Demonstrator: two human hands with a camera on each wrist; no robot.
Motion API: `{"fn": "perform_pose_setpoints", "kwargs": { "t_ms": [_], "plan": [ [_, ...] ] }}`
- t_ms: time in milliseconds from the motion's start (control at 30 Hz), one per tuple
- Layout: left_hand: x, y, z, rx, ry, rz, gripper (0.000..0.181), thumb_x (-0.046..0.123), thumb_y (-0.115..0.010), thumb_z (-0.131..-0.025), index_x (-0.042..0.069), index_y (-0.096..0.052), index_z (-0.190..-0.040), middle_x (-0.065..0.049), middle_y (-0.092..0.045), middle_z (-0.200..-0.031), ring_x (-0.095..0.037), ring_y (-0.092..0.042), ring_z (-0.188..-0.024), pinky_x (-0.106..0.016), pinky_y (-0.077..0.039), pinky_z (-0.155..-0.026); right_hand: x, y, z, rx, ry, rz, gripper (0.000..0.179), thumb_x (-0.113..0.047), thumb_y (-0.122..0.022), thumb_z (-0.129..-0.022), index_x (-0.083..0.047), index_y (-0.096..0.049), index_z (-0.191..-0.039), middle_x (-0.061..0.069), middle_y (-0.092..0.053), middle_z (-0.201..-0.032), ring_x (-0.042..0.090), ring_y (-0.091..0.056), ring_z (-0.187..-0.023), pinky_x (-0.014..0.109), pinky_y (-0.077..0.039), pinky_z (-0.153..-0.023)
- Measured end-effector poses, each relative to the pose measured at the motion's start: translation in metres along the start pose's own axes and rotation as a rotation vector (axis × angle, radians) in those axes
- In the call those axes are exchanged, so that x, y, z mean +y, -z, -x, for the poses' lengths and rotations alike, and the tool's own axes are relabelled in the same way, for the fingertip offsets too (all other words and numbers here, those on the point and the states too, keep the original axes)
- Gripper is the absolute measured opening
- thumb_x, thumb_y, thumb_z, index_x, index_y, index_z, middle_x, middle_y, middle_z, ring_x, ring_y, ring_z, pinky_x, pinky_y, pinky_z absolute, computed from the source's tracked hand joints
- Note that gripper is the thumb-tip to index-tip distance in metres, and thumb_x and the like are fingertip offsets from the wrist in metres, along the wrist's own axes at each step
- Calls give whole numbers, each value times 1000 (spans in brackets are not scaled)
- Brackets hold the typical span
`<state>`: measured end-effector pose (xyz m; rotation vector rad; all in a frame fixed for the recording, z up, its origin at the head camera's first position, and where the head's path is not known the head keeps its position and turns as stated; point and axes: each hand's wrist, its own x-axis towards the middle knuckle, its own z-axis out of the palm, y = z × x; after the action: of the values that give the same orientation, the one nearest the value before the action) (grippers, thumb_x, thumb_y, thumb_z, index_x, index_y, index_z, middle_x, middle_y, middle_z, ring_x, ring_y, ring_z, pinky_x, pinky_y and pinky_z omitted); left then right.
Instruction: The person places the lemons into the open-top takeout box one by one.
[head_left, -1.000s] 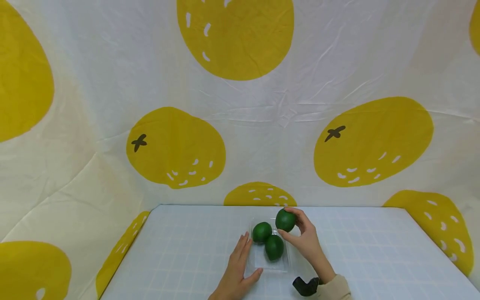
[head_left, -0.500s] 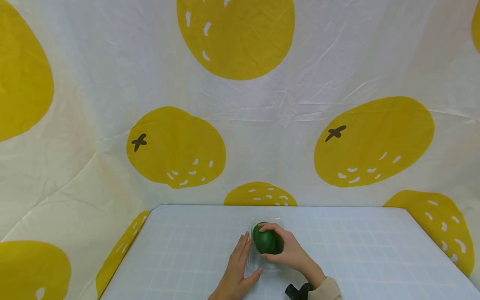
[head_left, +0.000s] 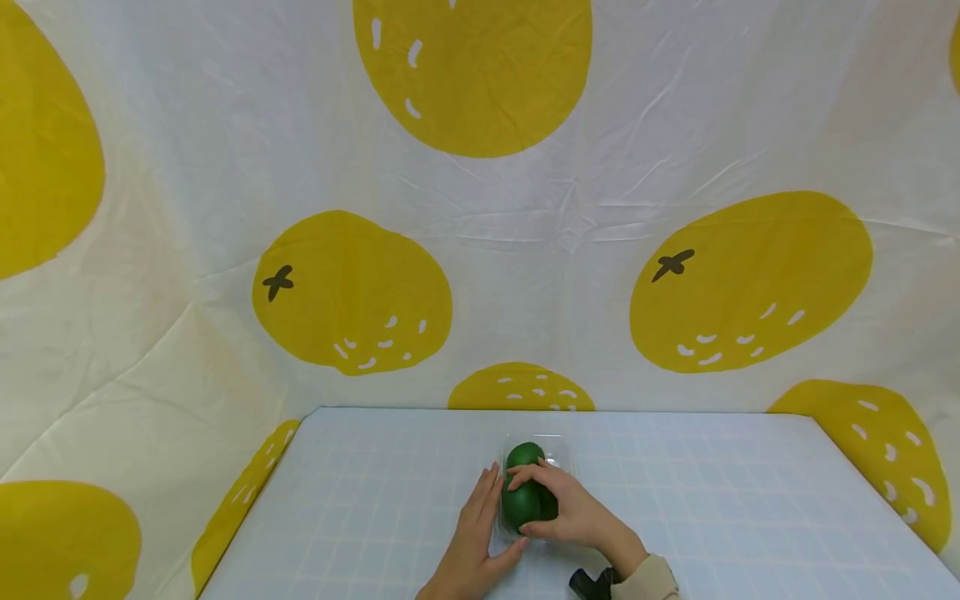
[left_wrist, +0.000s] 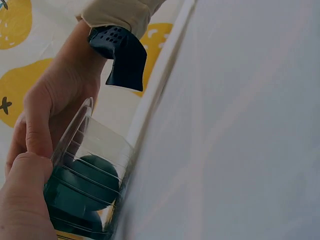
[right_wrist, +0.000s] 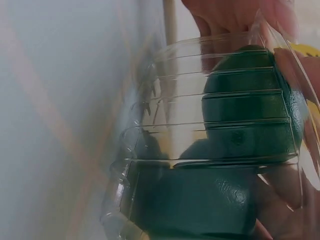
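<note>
A clear plastic box (head_left: 558, 443) with ribbed walls (right_wrist: 175, 100) stands on the table, holding smooth dark green fruits shaped like limes. My right hand (head_left: 581, 512) grips one green fruit (head_left: 520, 504) from above, low at the box's left front, fingertips behind it and thumb in front. Another green fruit (head_left: 524, 453) lies at the back left, and a third green fruit (head_left: 549, 504) shows partly under the right hand. My left hand (head_left: 471, 533) lies along the box's left side with straight fingers, its thumb (left_wrist: 30, 185) spread at the front corner.
A pale checked cloth (head_left: 375, 492) covers the table. Behind it hangs a white sheet (head_left: 525, 275) printed with big yellow fruits, which also runs down both sides. A black wrist mount (head_left: 592, 583) sits at the right sleeve (head_left: 648, 579).
My right hand has carried the green fruit from above the box's back right leftward, forward and down into its left front. The left hand has stayed in place.
</note>
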<state>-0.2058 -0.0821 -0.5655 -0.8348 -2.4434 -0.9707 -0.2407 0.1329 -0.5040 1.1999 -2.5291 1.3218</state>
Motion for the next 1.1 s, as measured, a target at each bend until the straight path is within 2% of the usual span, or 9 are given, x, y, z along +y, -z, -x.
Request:
{"fn": "perform_pose_setpoints", "kwargs": {
  "t_ms": [133, 233, 400, 633, 733, 867, 967, 1100],
  "plan": [
    [1, 1, -1, 3, -4, -1, 81, 46, -63, -95, 2, -29, -155, -15, -23, -162, -36, -24, -147, -62, -39, -102, -2, 0, -1, -10, -38, 15, 43, -27, -80, -83, -29, -59, -120, 4, -54, -144, 28, -51, -125, 44, -48, -91],
    [2, 1, -1, 2, -4, 7, 81, 46, -62, -95, 2, -28, -155, -16, -23, -162, -35, -24, -147, -62, -39, -103, -1, -1, 0, -8, -50, 45, 47, -33, -79, -84, -26, -58, -125, 3, -55, -142, 26, -52, -121, 44, -49, -89],
    [1, 0, 0, 7, -6, 1, 81, 44, -64, -95, 2, -29, -154, -16, -24, -162, -35, -24, -147, -60, -39, -103, 3, -4, 1, 17, -9, 102, 57, -36, -79, -85, -18, -56, -134, 3, -57, -136, 23, -53, -116, 43, -50, -86],
    [1, 0, 0, -26, 30, 7, 83, 49, -61, -95, 4, -27, -156, -11, -19, -164, -30, -20, -149, -61, -38, -104, 4, -6, 0, 64, 28, 101, 48, -33, -81, -83, -24, -62, -127, 0, -54, -128, 19, -51, -115, 41, -50, -86],
    [1, 0, 0, -10, 9, -14, 83, 48, -63, -95, 3, -28, -155, -13, -21, -163, -32, -23, -148, -61, -39, -103, 4, -6, 0, 95, 45, 138, 47, -32, -81, -82, -21, -64, -124, -1, -60, -126, 20, -54, -116, 52, -48, -95],
    [1, 1, 0, 4, -3, -27, 83, 47, -64, -94, 2, -29, -154, -13, -22, -163, -33, -25, -147, -60, -40, -102, 5, -6, 1, 124, 80, 186, 47, -28, -82, -81, -14, -65, -122, -2, -64, -125, 24, -57, -119, 64, -34, -105],
    [1, 0, 1, -1, 10, -16, 83, 48, -64, -94, 4, -29, -155, -11, -20, -164, -31, -23, -148, -60, -39, -103, 5, -6, 1, 126, 97, 207, 47, -26, -82, -81, -11, -65, -122, -3, -65, -124, 25, -58, -118, 65, -33, -104],
    [1, 0, 1, 12, -5, -19, 83, 46, -64, -94, 3, -29, -155, -12, -21, -163, -33, -25, -147, -61, -40, -102, 5, -7, 0, 114, 102, 235, 43, -25, -79, -83, -11, -67, -121, -2, -65, -123, 23, -58, -117, 66, -33, -103]
  ]
}}
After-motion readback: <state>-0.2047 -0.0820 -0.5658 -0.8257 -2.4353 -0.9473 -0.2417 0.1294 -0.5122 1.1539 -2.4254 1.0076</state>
